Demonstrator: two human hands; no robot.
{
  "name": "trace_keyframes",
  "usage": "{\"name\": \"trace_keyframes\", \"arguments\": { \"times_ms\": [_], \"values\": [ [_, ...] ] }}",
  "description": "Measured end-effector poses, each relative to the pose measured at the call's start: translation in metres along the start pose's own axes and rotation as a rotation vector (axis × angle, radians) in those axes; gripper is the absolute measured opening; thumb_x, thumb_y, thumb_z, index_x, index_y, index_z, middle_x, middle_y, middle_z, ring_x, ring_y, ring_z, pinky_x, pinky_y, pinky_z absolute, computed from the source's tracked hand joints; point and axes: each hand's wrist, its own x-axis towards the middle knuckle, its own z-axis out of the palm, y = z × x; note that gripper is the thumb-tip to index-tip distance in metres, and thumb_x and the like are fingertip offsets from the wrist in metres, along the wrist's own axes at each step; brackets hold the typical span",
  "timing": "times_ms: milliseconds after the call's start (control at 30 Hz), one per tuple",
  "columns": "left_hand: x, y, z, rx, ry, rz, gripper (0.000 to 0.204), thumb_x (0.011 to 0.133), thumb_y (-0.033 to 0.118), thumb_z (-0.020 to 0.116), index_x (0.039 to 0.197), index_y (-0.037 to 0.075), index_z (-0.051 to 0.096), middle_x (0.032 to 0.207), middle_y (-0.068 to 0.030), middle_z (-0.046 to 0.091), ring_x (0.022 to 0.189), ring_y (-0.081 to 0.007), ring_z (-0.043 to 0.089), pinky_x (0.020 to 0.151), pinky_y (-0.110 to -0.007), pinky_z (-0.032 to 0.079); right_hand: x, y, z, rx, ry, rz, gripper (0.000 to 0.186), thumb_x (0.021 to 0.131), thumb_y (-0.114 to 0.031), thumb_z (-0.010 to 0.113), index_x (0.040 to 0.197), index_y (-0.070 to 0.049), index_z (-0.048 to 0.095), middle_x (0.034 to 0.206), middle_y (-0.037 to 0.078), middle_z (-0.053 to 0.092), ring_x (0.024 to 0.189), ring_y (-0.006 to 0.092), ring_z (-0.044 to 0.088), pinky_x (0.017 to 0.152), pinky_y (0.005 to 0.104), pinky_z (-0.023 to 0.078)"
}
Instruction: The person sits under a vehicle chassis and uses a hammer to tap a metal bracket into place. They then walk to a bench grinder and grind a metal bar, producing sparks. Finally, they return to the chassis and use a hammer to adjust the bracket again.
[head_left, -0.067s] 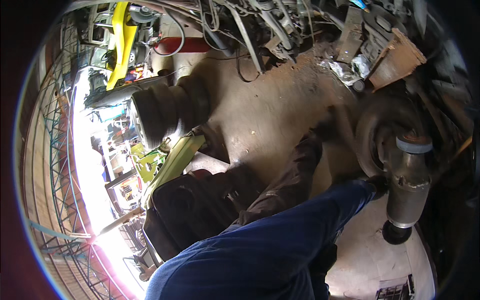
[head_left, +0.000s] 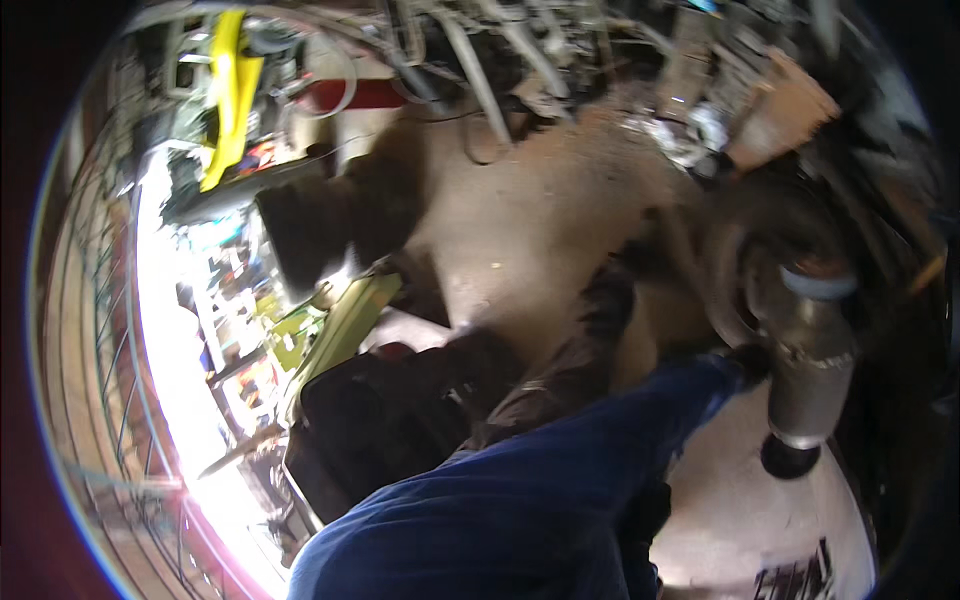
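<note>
A long blue sleeve [head_left: 520,470] runs from the lower left toward the right; I take it for my left arm. At its cuff my left hand [head_left: 750,366] is a dark, blurred shape against the side of a grey metal cylinder [head_left: 812,385]. The cylinder has a pale ring round its upper end and a black round piece [head_left: 790,458] at its lower end. Whether the fingers grip it is hidden. My right hand does not show clearly; a dark shape below the sleeve cannot be made out.
A dark trouser leg [head_left: 570,370] stands on the floor beyond the sleeve. Behind the cylinder lies a tyre [head_left: 740,280]. Scrap metal and a rusty plate [head_left: 785,115] line the far side. At left are a green metal beam [head_left: 345,325], a black bulky casing [head_left: 370,430] and a yellow piece [head_left: 232,100].
The whole view has shifted slightly to the left and blurred. My left hand stays beside the metal cylinder.
</note>
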Motion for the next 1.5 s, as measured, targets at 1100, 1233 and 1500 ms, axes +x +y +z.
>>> {"name": "trace_keyframes", "arguments": {
  "times_ms": [1100, 1233, 1500],
  "values": [
    [-0.188, -0.157, -0.365, 0.506, 0.304, -0.254, 0.062, 0.107, 0.043, 0.058, 0.156, 0.006, 0.047, 0.153, -0.0151, 0.056, 0.138, -0.0317, 0.053, 0.116, -0.044, 0.041, -0.010, -0.031, -0.001, 0.800, 0.139, 0.140, 0.042, 0.101, -0.041, 0.065, 0.124, -0.007, 0.069, 0.115, 0.019, 0.072, 0.108, 0.0353, 0.069, 0.092, 0.0447, 0.055],
    [-0.196, -0.073, -0.348, 0.336, 0.196, -0.061, 0.062, 0.108, 0.044, 0.056, 0.156, 0.007, 0.047, 0.153, -0.0138, 0.056, 0.138, -0.0312, 0.053, 0.117, -0.044, 0.039, 0.025, -0.041, -0.009, 1.066, 0.151, 0.068, 0.043, 0.101, -0.042, 0.065, 0.125, -0.006, 0.068, 0.115, 0.019, 0.072, 0.108, 0.0361, 0.069, 0.091, 0.0455, 0.055],
    [-0.236, 0.055, -0.196, -0.281, 0.079, -0.244, 0.054, 0.108, 0.042, 0.055, 0.153, 0.012, 0.052, 0.144, -0.0092, 0.059, 0.134, -0.0289, 0.055, 0.110, -0.046, 0.045, 0.053, -0.082, -0.063, 0.367, 0.359, -0.041, 0.050, 0.096, -0.047, 0.068, 0.127, -0.009, 0.067, 0.117, 0.019, 0.072, 0.109, 0.0398, 0.069, 0.093, 0.0490, 0.055]
  ]
}}
